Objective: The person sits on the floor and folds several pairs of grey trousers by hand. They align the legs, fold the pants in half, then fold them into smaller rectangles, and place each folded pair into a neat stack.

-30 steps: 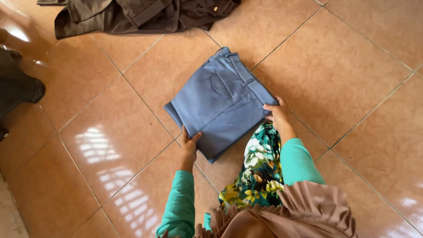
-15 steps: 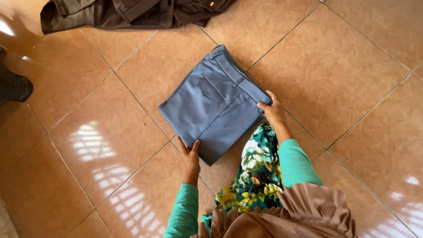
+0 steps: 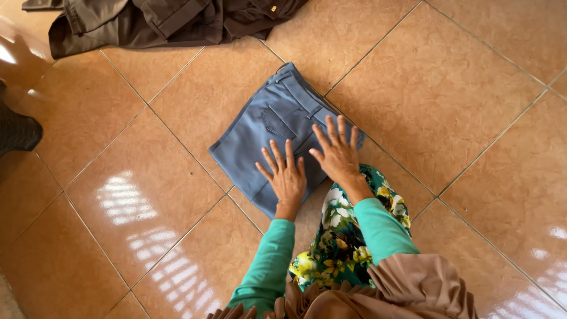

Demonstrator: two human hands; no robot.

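A pair of folded blue-grey trousers point(image 3: 269, 127) lies on the tan tiled floor, waistband toward the far side. My left hand point(image 3: 285, 175) rests flat on the near part of the fabric, fingers spread. My right hand point(image 3: 338, 152) lies flat beside it on the right near corner of the trousers, fingers also spread. Neither hand holds anything. Both arms wear green sleeves.
A heap of dark brown clothing point(image 3: 159, 20) lies on the floor at the far side. A dark object point(image 3: 18, 133) sits at the left edge. A floral cloth point(image 3: 342, 236) covers my lap below the hands. The tiles point(image 3: 460, 118) are glossy with light patches.
Both hands have moved from the corners of the folded trousers onto its near surface and now lie flat side by side. The view has shifted, so the trousers sit further right.
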